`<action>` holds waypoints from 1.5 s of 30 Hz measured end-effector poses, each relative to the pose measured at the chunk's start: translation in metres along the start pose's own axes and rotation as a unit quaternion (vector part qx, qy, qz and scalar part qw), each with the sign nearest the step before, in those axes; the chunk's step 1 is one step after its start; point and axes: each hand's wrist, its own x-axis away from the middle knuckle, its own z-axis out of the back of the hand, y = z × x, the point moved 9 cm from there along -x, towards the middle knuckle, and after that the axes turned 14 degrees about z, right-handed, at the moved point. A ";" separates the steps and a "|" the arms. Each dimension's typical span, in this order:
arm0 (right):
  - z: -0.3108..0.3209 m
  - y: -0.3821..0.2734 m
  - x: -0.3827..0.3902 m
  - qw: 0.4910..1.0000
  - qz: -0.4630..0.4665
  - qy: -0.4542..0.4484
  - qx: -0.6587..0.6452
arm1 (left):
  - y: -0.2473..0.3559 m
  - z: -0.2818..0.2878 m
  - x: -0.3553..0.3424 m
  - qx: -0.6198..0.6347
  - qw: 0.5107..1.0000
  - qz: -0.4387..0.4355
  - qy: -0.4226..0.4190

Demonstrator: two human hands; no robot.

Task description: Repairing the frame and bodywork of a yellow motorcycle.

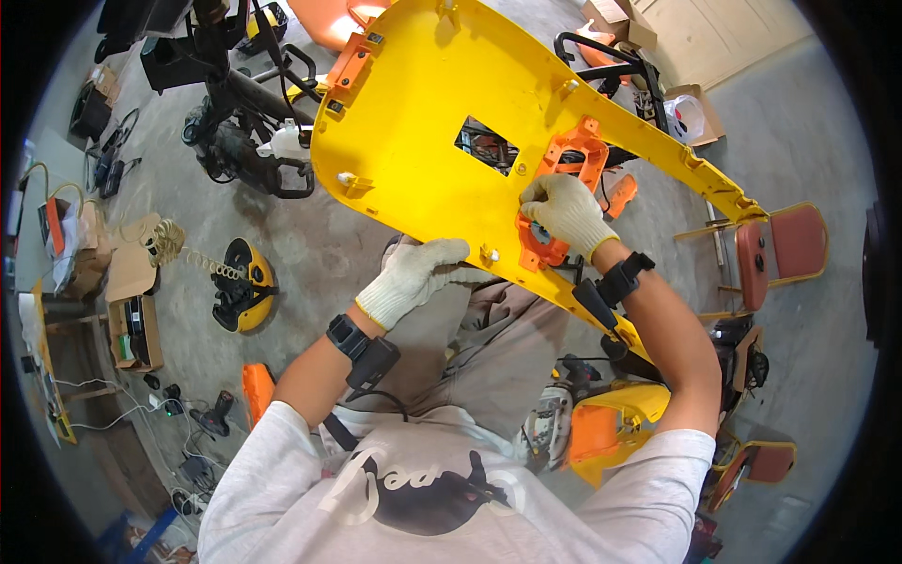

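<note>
A large yellow molded panel (413, 132) spans the upper middle, showing a rectangular cutout and small mounting posts. My left hand (418, 282), in a cream glove, grips its lower edge, some fingers beneath it. An orange bracket (584, 143) lies on the panel's right part, with a grey round piece near its lower end. My gloved right hand (568, 211) is closed at the lower part of this bracket, fingertips curled; what exactly they pinch is hidden. A smaller orange piece (348, 66) with metal clips is fixed at the panel's upper left edge.
A dark metal vehicle frame (225, 113) stands at upper left. A yellow-black part (244, 296) with coiled hose lies on the left floor. Open boxes (136, 334), cables and tools line the left. A red chair (797, 244) stands at right; more yellow-orange parts (611, 423) lie lower right.
</note>
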 end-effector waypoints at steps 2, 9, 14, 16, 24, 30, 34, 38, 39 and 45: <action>0.003 0.005 0.000 0.999 -0.023 0.010 0.038 | 0.001 -0.002 0.004 0.006 1.000 0.004 0.010; 0.003 0.015 -0.006 0.999 -0.027 -0.004 0.025 | 0.007 -0.009 0.003 0.021 1.000 -0.004 0.004; 0.001 0.011 -0.008 0.999 -0.022 0.000 0.041 | 0.008 -0.010 0.006 0.009 1.000 -0.007 -0.005; 0.009 0.026 -0.007 1.000 0.011 0.023 -0.006 | 0.009 -0.012 0.007 0.001 1.000 -0.008 -0.007; 0.029 0.057 0.009 0.872 -0.095 0.118 -0.465 | 0.005 -0.005 0.006 0.017 1.000 0.005 0.001; 0.045 0.045 0.012 0.850 -0.073 0.164 -0.494 | 0.007 -0.014 0.012 0.011 1.000 0.013 0.007; 0.046 0.062 0.003 0.868 -0.067 0.173 -0.460 | 0.008 -0.013 0.007 -0.002 1.000 -0.005 -0.004; 0.043 0.057 0.000 0.867 -0.073 0.169 -0.463 | 0.006 -0.011 0.007 0.025 1.000 -0.004 -0.001; 0.049 0.049 -0.001 0.879 -0.068 0.172 -0.439 | 0.008 -0.011 0.006 0.017 1.000 -0.005 0.002; 0.050 0.061 -0.010 0.948 -0.042 0.186 -0.256 | 0.005 -0.009 0.007 -0.007 1.000 0.005 0.013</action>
